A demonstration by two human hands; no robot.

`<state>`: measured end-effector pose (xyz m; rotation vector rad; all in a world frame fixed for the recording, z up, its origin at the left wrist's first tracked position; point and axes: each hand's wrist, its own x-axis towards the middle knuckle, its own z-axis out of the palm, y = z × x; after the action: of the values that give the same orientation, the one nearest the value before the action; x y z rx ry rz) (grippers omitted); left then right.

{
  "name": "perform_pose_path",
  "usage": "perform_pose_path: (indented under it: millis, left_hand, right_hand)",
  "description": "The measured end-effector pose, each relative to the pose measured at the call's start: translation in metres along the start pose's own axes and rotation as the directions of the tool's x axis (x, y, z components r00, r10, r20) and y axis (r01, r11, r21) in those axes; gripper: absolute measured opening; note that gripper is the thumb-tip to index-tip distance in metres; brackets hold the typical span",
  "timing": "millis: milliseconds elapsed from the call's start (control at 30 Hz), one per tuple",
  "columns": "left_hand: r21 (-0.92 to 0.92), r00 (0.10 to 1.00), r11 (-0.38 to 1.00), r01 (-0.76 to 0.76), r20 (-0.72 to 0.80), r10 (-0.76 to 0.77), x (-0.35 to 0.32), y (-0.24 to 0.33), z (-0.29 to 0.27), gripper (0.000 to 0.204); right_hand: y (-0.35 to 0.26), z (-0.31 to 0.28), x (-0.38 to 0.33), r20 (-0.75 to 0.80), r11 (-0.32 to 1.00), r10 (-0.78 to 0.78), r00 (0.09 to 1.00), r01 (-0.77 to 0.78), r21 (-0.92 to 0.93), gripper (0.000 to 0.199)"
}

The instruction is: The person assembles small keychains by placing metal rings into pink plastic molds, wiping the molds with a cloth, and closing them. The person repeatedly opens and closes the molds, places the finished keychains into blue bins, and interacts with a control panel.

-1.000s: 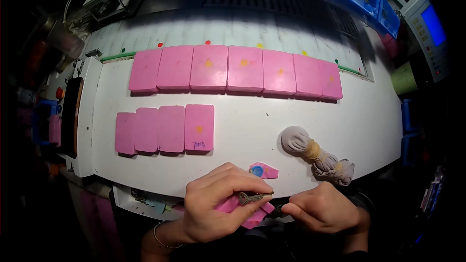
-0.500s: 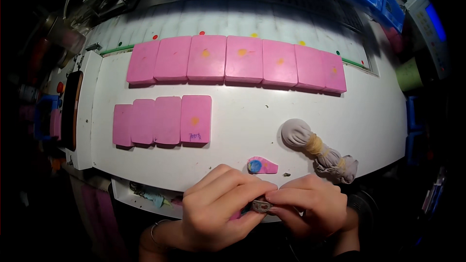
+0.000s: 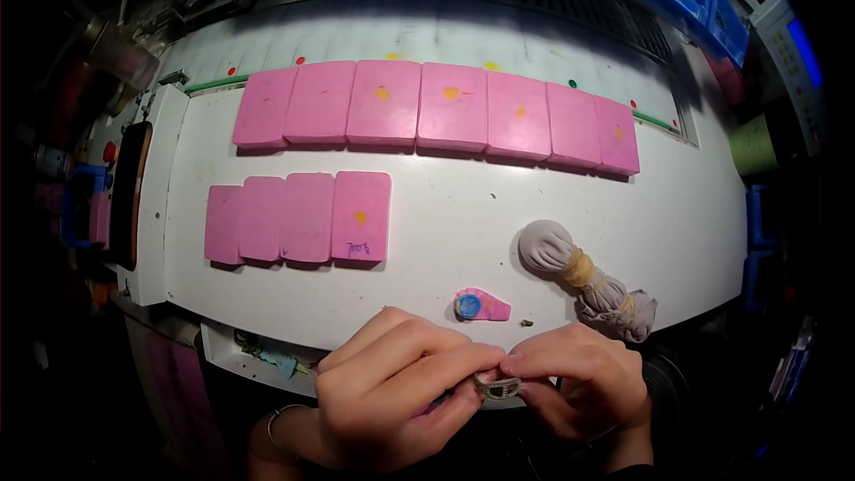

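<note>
Both your left hand and right hand pinch the small metal piece at lower centre; it looks stiff, light and easily dropped, so hold its edges.

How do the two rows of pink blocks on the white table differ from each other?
The back row of pink blocks holds seven blocks; the front row of pink blocks holds four. The back row spans most of the white table; the front row sits only on its left half. Several back blocks carry yellow spots; in front only the rightmost does. Both rows lie flat, with blocks packed side by side.
</note>
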<state>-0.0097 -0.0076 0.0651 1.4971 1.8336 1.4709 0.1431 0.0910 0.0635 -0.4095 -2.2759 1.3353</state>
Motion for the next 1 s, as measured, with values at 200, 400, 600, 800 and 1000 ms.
perform_pose_path:
  millis: [200,400,600,800,1000]
  left_hand:
    - [0.09,0.983,0.98,-0.175,0.073,0.168,0.0,-0.007,-0.009,0.021]
    - [0.098,0.99,0.986,-0.138,-0.011,0.139,0.001,0.0,-0.007,0.023]
    - [0.168,0.99,0.976,-0.137,0.004,0.139,0.002,0.01,-0.016,0.024]
    - [0.157,0.996,0.985,-0.073,0.058,0.064,0.002,0.005,-0.017,0.024]
    - [-0.07,0.993,0.991,0.112,0.032,-0.11,0.0,-0.001,-0.011,0.025]
  right_hand:
    - [0.001,0.001,0.002,-0.032,1.0,-0.012,0.999,0.011,-0.017,0.03]
    - [0.004,0.003,0.003,-0.025,0.999,0.051,0.998,-0.051,0.014,0.027]
    - [0.004,0.006,0.004,0.096,0.828,0.25,0.963,-0.264,0.494,0.015]
    - [0.014,0.009,0.001,0.233,0.543,0.342,0.91,-0.394,0.741,0.02]
    - [0.014,0.007,0.004,0.244,0.422,0.371,0.896,-0.397,0.815,0.021]
